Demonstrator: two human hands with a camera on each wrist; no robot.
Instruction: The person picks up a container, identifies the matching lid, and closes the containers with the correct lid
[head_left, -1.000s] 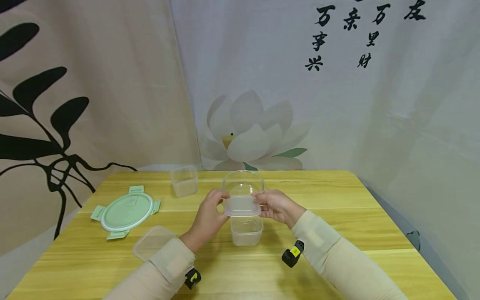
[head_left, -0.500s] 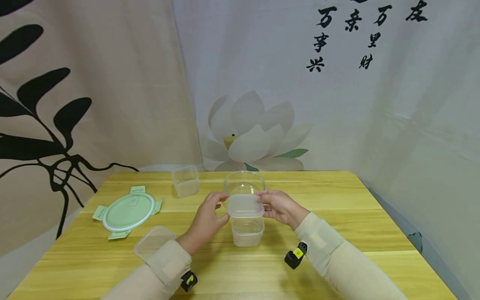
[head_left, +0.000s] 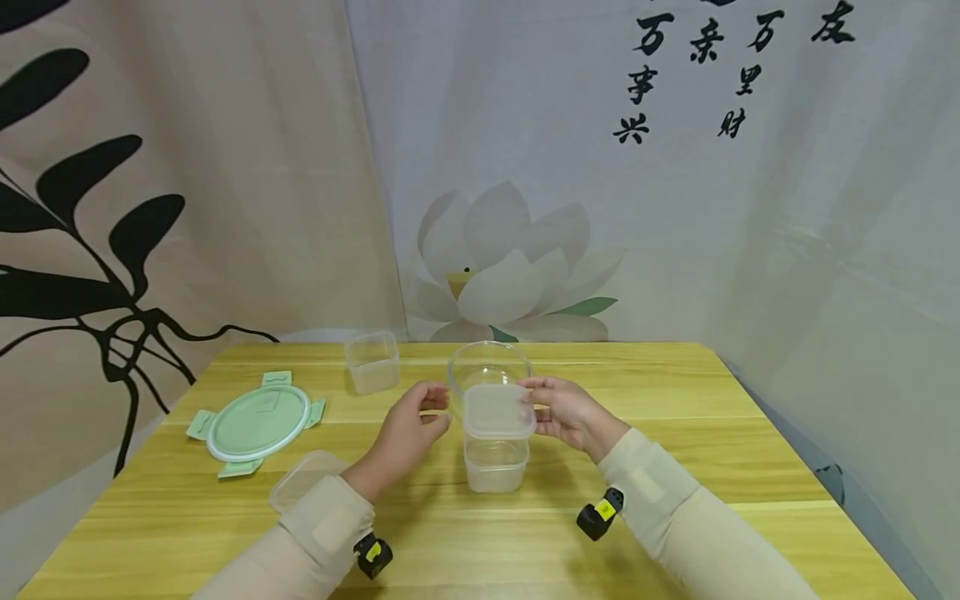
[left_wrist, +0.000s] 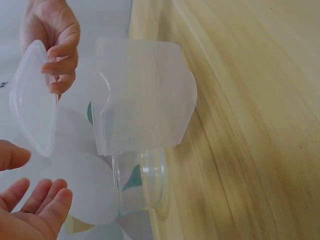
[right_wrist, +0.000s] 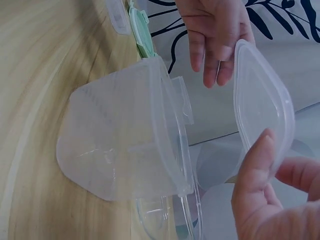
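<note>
Translucent plastic lid [head_left: 499, 411], rounded-square, tilted in the pinch of the right hand [head_left: 572, 418] above a frosted square tub [head_left: 497, 477] at mid-table. The left hand [head_left: 403, 431], fingers relaxed, lies just left of the lid, apart from it. The tabletop [head_left: 675, 525] is yellow wood grain; at the far side hangs pale cloth [head_left: 675, 258] printed with a lotus. A clear round bowl [head_left: 489, 357] stands beyond the tub; a green disc lid [head_left: 258, 423] with four tabs lies left.

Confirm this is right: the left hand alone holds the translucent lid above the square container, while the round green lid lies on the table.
Not quite: the right hand alone holds the translucent lid; the left hand is apart from it, as the left wrist view shows. The rest stands.
</note>
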